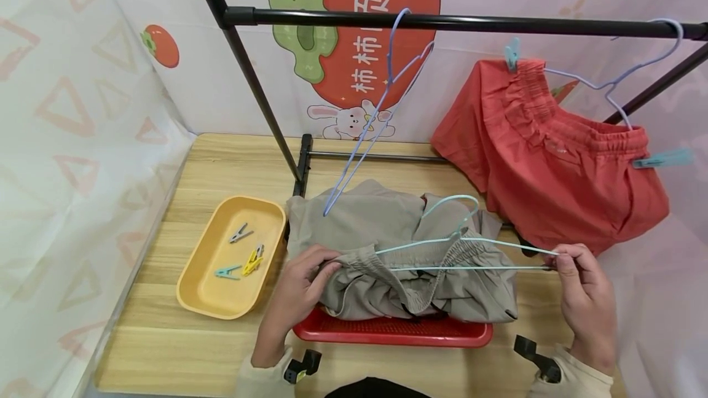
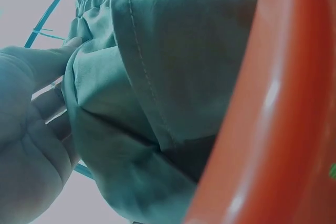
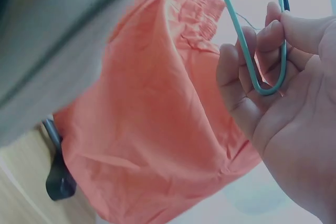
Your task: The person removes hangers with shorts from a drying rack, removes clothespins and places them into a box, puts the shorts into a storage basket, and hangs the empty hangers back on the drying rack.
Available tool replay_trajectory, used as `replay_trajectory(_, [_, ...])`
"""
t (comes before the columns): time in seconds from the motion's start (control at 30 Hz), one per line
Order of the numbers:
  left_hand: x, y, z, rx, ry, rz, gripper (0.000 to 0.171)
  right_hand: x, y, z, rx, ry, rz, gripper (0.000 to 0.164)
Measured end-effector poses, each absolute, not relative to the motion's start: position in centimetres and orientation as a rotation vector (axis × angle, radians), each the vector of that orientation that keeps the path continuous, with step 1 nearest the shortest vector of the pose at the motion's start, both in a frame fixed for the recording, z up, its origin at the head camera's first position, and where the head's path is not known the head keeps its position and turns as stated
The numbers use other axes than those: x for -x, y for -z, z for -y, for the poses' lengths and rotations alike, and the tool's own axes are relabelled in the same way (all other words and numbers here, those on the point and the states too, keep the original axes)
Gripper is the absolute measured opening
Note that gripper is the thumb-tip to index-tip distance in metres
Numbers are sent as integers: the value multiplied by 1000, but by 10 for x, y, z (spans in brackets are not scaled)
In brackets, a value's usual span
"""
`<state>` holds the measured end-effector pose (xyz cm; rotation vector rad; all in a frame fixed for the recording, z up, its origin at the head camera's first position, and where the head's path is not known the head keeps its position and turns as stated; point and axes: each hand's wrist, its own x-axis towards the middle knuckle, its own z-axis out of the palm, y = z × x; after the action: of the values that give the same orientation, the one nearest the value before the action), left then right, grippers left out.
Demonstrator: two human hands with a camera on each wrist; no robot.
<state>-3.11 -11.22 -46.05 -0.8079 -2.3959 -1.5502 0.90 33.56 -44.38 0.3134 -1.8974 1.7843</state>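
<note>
Grey shorts (image 1: 354, 287) with a gathered elastic waist are bunched over a red basket (image 1: 387, 331). A light green wire hanger (image 1: 475, 268) runs into their waist opening, its hook pointing up and away. At the waistband's left end, my left hand (image 1: 298, 287) pinches the cloth between thumb and fingers; the hanger's left end is hidden there. My right hand (image 1: 589, 300) holds the hanger's bare right end, clear of the grey cloth. In the right wrist view, thumb and fingers (image 3: 270, 30) close on the bent wire.
A black rack bar (image 1: 332, 18) crosses above, with an empty blue hanger (image 1: 359, 140) on it. Red shorts (image 1: 553, 158) hang at the right from another hanger, held by blue clothespins (image 1: 512, 57). A yellow tray (image 1: 207, 290) with several clothespins stands at the left.
</note>
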Motion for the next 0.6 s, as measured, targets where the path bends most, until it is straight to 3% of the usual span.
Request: replay_trajectory(0.6, [28,468,122,606,1418,2491,13,-21,438,-357,-82,-1823,1695,14])
